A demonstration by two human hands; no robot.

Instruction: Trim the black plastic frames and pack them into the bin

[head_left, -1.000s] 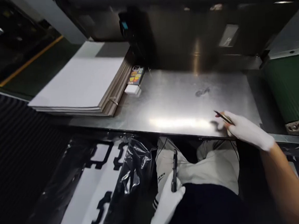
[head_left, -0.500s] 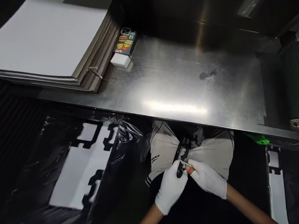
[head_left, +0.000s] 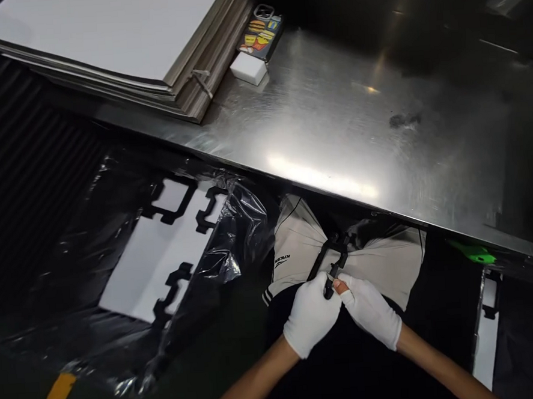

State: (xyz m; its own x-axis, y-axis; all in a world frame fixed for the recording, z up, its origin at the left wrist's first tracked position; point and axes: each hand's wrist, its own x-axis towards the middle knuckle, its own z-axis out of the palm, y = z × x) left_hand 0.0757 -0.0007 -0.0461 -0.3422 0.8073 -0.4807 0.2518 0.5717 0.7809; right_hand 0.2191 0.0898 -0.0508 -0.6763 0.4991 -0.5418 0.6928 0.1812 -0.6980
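My left hand (head_left: 313, 314), in a white glove, is closed on a black frame-like part (head_left: 341, 256). The part lies over my lap, its bars running away from me between my knees. My right hand (head_left: 371, 310), also gloved but with the thumb tip bare, is pinched against the near end of the same part. A small, thin, pale blade-like piece (head_left: 329, 276) shows at the fingertips, mostly hidden by them. Both hands nearly touch.
A metal table (head_left: 334, 123) spans the front, bearing a stack of white sheets (head_left: 103, 35), a phone (head_left: 261, 36) and a white block (head_left: 248, 69). At left, a plastic bag (head_left: 233, 243) holds similar black parts (head_left: 175, 289). A green tool (head_left: 475, 253) lies at right.
The view has shifted, so the table and stack sit further right and higher. Both hands stay together at the black part; the pale thin piece shows less than before.
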